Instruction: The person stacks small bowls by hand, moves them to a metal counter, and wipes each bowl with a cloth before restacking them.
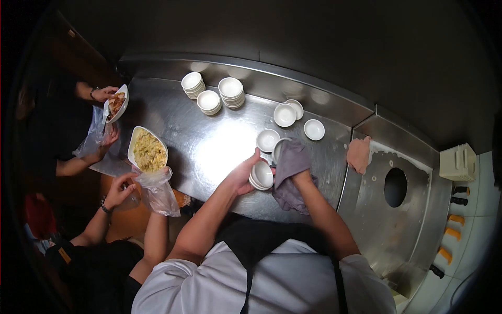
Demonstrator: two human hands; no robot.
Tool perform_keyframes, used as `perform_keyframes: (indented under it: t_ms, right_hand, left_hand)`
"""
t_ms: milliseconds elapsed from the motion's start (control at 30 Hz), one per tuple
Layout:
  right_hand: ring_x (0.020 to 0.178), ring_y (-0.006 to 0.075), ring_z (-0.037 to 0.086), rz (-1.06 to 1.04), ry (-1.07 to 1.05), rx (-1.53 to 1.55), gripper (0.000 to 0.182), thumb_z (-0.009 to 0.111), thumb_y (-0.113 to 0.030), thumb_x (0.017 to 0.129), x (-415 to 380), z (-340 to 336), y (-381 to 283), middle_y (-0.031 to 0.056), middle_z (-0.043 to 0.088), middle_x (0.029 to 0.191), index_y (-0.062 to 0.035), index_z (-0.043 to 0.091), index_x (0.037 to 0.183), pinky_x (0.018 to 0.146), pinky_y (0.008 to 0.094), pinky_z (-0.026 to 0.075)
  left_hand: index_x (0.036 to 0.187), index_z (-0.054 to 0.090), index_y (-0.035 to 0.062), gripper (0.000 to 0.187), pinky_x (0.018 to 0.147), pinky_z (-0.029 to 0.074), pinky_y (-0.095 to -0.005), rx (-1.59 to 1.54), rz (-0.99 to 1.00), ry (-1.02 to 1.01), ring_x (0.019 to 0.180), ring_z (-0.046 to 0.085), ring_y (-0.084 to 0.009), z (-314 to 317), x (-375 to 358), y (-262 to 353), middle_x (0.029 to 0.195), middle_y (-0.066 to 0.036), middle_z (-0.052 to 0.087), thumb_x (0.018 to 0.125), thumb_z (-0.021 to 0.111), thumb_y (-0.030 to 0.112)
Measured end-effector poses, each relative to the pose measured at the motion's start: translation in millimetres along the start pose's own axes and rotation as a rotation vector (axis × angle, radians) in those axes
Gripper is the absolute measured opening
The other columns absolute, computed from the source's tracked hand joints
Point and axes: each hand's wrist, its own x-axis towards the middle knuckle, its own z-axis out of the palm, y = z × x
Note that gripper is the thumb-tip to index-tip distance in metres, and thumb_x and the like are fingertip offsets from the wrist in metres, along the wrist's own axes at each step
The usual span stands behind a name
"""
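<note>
My left hand [243,175] is wrapped round a short stack of small white bowls [262,175], held above the metal counter's near edge. To its right, my right hand [301,178] is mostly covered by a grey-purple cloth [292,162]. The cloth lies against another small white bowl [278,148], partly hidden by it. Just beyond my hands, a white bowl [268,140] sits on the counter. Farther back are more single bowls [285,114] and, to the right, one more bowl [314,129].
Stacks of white bowls [231,92] stand at the counter's back. On the left, two people hold a food dish [116,104] and a plastic bag [157,188] by a yellow food dish [148,150]. A pink cloth [358,155] lies by the sink [376,209]; knives [453,234] hang right.
</note>
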Motion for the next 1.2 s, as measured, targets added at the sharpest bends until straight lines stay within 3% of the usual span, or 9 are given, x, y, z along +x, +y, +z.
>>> perform_keyframes:
  t_ms: [67, 133, 300, 667, 767, 867, 1033, 1133, 1200]
  right_hand:
    - [0.087, 0.0358, 0.063, 0.311, -0.341, -0.006, 0.026, 0.056, -0.022, 0.082, 0.0, 14.7, 19.6, 0.0182, 0.065, 0.095, -0.0031, 0.062, 0.099, 0.077, 0.044, 0.051]
    - [0.084, 0.037, 0.064, 0.324, -0.409, -0.153, 0.023, 0.055, -0.021, 0.081, 10.4, 22.1, 30.5, 0.0186, 0.066, 0.09, -0.0034, 0.062, 0.095, 0.073, 0.0463, 0.051]
    - [0.079, 0.0378, 0.065, 0.091, -0.396, 0.018, 0.022, 0.056, -0.021, 0.078, 30.1, 27.1, 33.5, 0.0222, 0.066, 0.085, -0.0013, 0.065, 0.081, 0.069, 0.0458, 0.052]
    - [0.086, 0.0387, 0.067, 0.161, -0.742, 0.098, 0.028, 0.055, -0.016, 0.08, 60.9, 9.2, 18.2, 0.0265, 0.066, 0.097, 0.0051, 0.066, 0.092, 0.076, 0.0461, 0.054]
    - [0.086, 0.0392, 0.067, 0.135, -0.561, 0.137, 0.03, 0.054, -0.017, 0.082, 61.9, 24.6, 21.0, 0.0268, 0.065, 0.102, 0.0068, 0.06, 0.098, 0.075, 0.0475, 0.054]
    - [0.084, 0.0409, 0.066, 0.18, -0.73, -0.017, 0.03, 0.052, -0.021, 0.084, 44.3, 36.3, 35.3, 0.0269, 0.064, 0.102, 0.0054, 0.055, 0.097, 0.074, 0.0485, 0.054]
    - [0.071, 0.0373, 0.063, -0.226, -0.39, 0.235, 0.027, 0.055, -0.026, 0.081, -11.2, 23.5, 38.8, 0.0222, 0.064, 0.084, -0.0015, 0.058, 0.091, 0.065, 0.0451, 0.05]
    - [0.074, 0.0351, 0.064, -0.007, -0.481, 0.188, 0.032, 0.06, -0.033, 0.079, 16.8, -37.3, -36.3, 0.0203, 0.063, 0.078, -0.0031, 0.06, 0.09, 0.068, 0.0441, 0.05]
    - [0.074, 0.0361, 0.063, 0.099, -0.461, 0.245, 0.03, 0.063, -0.033, 0.078, -1.0, -10.7, -14.4, 0.0196, 0.064, 0.08, -0.0043, 0.06, 0.087, 0.068, 0.0427, 0.05]
  left_hand:
    - [0.109, 0.054, 0.0024, 0.053, 0.074, 0.056, -0.0517, -0.131, 0.021, -0.025, 0.094, 0.066, -0.0362, -7.5, -7.6, 8.0, 0.103, -0.022, 0.064, 0.097, 0.037, 0.051]
    - [0.105, 0.059, 0.0017, 0.044, 0.081, 0.055, -0.0551, -0.226, 0.098, -0.09, 0.1, 0.063, -0.045, -16.1, -11.2, 12.0, 0.11, -0.031, 0.061, 0.085, 0.048, 0.04]
    - [0.114, 0.056, -0.0004, 0.041, 0.085, 0.055, -0.054, -0.202, 0.136, -0.147, 0.102, 0.062, -0.0435, -32.3, -8.2, 15.0, 0.113, -0.031, 0.059, 0.089, 0.048, 0.032]
    - [0.12, 0.052, 0.0042, 0.07, 0.079, 0.056, -0.048, -0.145, 0.129, -0.07, 0.095, 0.066, -0.0329, -17.9, -9.5, 8.6, 0.104, -0.018, 0.064, 0.094, 0.029, 0.065]
    - [0.12, 0.052, 0.005, 0.072, 0.078, 0.056, -0.0471, -0.146, 0.117, -0.061, 0.094, 0.066, -0.0321, -10.6, -10.3, 9.5, 0.103, -0.017, 0.064, 0.093, 0.027, 0.067]
    - [0.121, 0.051, 0.0041, 0.076, 0.077, 0.058, -0.0472, -0.187, 0.14, -0.079, 0.097, 0.066, -0.0344, -17.7, -13.0, 6.5, 0.106, -0.02, 0.063, 0.087, 0.035, 0.071]
    - [0.127, 0.049, 0.0053, 0.079, 0.082, 0.056, -0.05, -0.101, 0.069, -0.097, 0.103, 0.064, -0.0325, -20.0, -12.0, 2.8, 0.116, -0.018, 0.061, 0.087, 0.032, 0.071]
    - [0.136, 0.044, 0.0066, 0.077, 0.081, 0.056, -0.0469, 0.01, 0.08, -0.008, 0.106, 0.063, -0.0247, 31.0, 0.0, -12.5, 0.126, -0.012, 0.059, 0.091, 0.031, 0.068]
    - [0.137, 0.044, 0.0069, 0.08, 0.079, 0.057, -0.0445, 0.121, 0.031, -0.044, 0.106, 0.063, -0.0255, 21.7, 4.8, -19.3, 0.126, -0.011, 0.06, 0.089, 0.033, 0.07]
